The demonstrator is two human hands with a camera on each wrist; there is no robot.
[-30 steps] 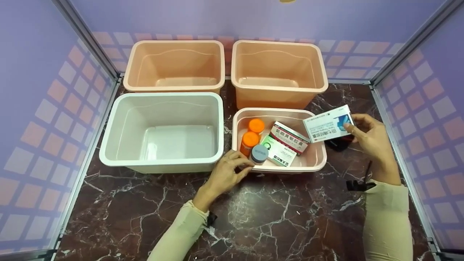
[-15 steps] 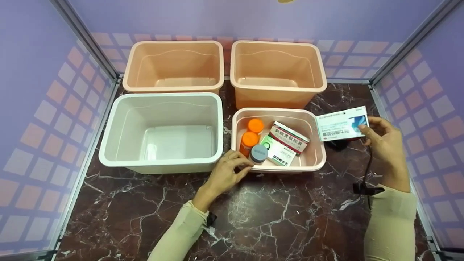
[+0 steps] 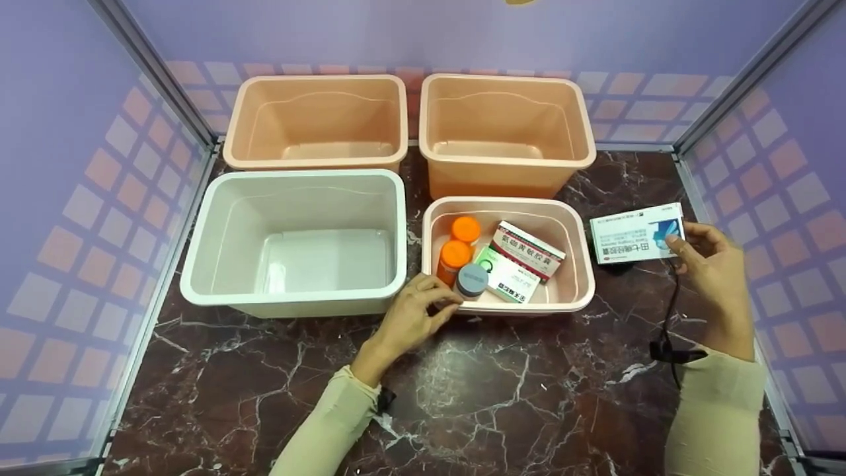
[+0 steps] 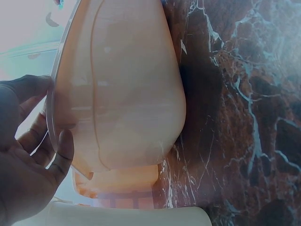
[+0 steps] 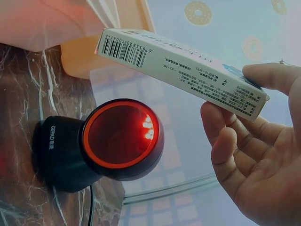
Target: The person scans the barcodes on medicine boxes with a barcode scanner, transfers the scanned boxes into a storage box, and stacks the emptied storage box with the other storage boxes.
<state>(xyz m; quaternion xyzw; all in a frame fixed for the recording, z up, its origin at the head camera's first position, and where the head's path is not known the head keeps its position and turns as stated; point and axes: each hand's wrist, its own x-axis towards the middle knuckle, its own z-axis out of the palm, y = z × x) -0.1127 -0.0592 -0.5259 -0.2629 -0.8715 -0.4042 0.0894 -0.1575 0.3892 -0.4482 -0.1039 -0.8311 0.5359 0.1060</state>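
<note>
My right hand (image 3: 717, 272) pinches a white-and-blue medicine box (image 3: 631, 235) by its right end, to the right of the pale pink bin (image 3: 583, 254). In the right wrist view, the box's barcode (image 5: 123, 51) is visible on its side, and a black barcode scanner (image 5: 66, 153) with a glowing red ring stands below the box, apart from it. My left hand (image 3: 415, 311) holds the pale pink bin's rim at its front left corner, thumb and fingers on either side. Inside lie two orange-capped bottles (image 3: 456, 253), a grey-capped bottle (image 3: 472, 280) and two medicine boxes (image 3: 529, 251).
A white bin (image 3: 294, 297) stands left of the pink one. Two orange bins (image 3: 317, 160) stand side by side behind. The dark marbled table (image 3: 476, 396) has walls at left, right and back. A black cable (image 3: 670, 317) runs near my right wrist.
My right hand has carried the medicine box to the right, away from over the pink bin's edge, and slightly toward me. My left hand stays at the bin's rim.
</note>
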